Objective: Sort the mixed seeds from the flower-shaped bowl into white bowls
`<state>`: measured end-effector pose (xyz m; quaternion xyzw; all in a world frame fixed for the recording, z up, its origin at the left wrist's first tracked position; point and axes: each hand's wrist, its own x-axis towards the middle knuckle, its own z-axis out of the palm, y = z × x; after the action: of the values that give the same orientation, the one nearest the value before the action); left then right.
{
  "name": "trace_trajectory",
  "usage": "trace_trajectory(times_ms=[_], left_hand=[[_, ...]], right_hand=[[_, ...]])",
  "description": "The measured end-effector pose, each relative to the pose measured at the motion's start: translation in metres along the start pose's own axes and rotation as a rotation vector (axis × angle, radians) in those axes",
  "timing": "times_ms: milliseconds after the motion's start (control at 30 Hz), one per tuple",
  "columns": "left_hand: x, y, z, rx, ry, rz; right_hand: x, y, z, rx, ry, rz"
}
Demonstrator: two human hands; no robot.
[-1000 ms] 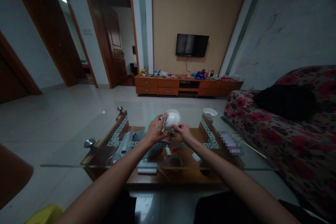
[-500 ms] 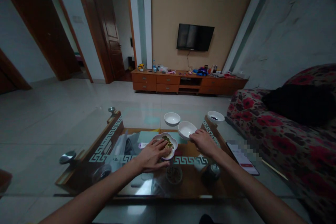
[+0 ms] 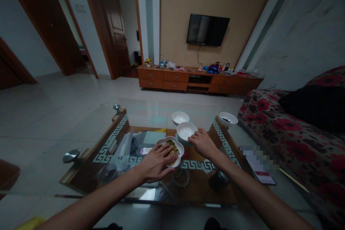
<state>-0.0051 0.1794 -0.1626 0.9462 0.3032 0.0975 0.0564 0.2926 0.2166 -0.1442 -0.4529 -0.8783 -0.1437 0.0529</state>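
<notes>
A living room with a wall-mounted television (image 3: 207, 30) above a long wooden cabinet (image 3: 199, 81); nearer my remote viewpoint, a glass-topped counter (image 3: 192, 165) carries the crockery. At left, my left hand (image 3: 159, 163) lies palm down, its grip spread, fingers over the mixed seeds (image 3: 174, 150) in a flower-shaped dish (image 3: 181, 147); whether the fingertips press into them I cannot tell. To its right, a round white bowl (image 3: 185, 131) stands nearly level; a second ago both hands tilted it over the dish, and since half a second ago it has shifted toward the rear white bowl (image 3: 180, 117). I judge the tipping finished and the setting-aside nearly so. Farther right, my right hand (image 3: 204, 145) has its grip closed, thumb and fingers pinching the nearer bowl's right rim. At far right are a white bowl of dark pieces (image 3: 228, 118) and a phone (image 3: 260, 169).
</notes>
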Motion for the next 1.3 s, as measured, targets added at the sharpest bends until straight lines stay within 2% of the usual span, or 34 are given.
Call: trace_trajectory(times_ms=[333, 667, 800, 867, 967, 1033, 1100, 1133, 1200, 1300], left_hand=[[0.003, 0.002, 0.000, -0.003, 0.031, 0.014], [-0.005, 0.008, -0.013, -0.029, -0.033, 0.025], [-0.004, 0.008, -0.009, -0.009, -0.045, 0.009], [-0.003, 0.007, -0.006, -0.013, -0.023, 0.005], [-0.004, 0.004, -0.002, -0.040, 0.008, 0.016], [-0.005, 0.001, -0.004, -0.051, 0.016, 0.028], [-0.005, -0.001, -0.010, -0.053, 0.012, 0.032], [-0.005, -0.002, -0.014, -0.054, 0.014, 0.027], [-0.003, -0.004, -0.023, -0.058, 0.037, 0.012], [-0.001, -0.008, -0.035, -0.071, 0.090, -0.008]], right_hand=[[0.017, -0.009, -0.001, 0.036, -0.024, -0.018], [0.012, -0.006, 0.006, 0.059, -0.010, -0.021], [0.017, -0.013, 0.009, 0.070, -0.045, -0.008], [0.019, -0.006, 0.007, 0.114, -0.048, -0.031], [0.012, 0.038, 0.000, 0.211, 0.022, 0.019], [-0.003, 0.088, -0.004, 0.187, 0.089, 0.246], [-0.025, 0.140, -0.005, 0.054, 0.110, 0.544], [-0.037, 0.162, -0.004, -0.011, 0.067, 0.653], [-0.056, 0.193, 0.002, -0.085, -0.099, 0.742], [-0.069, 0.205, 0.012, -0.165, -0.250, 0.723]])
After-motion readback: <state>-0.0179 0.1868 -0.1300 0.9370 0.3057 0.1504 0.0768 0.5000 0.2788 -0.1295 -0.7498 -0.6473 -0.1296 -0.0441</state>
